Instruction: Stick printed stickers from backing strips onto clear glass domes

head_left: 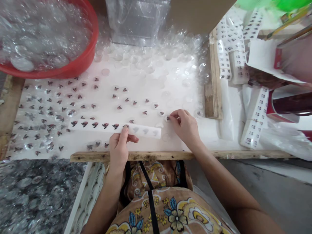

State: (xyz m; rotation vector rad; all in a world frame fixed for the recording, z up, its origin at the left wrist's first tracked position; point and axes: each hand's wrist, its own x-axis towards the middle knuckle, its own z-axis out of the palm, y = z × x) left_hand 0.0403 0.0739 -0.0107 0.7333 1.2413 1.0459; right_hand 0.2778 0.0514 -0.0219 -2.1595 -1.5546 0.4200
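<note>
My left hand is closed on a white sticker strip, its thumb on top near the middle. Dark turtle pictures line the strip's left part; faint grey ones show on the right part. My right hand is closed in a pinch at a small turtle sticker, on or just over a clear disc on the white tabletop. Its fingertips partly hide the sticker. Several clear discs bearing turtle stickers lie beyond the strip, and many more cover the left side. Plain clear discs lie near my right hand.
A red basin heaped with clear discs stands at the back left. Loose clear discs lie around a clear plastic box at the back. Wooden strips edge the work surface. Bundled sticker strips and a dark red mug are on the right.
</note>
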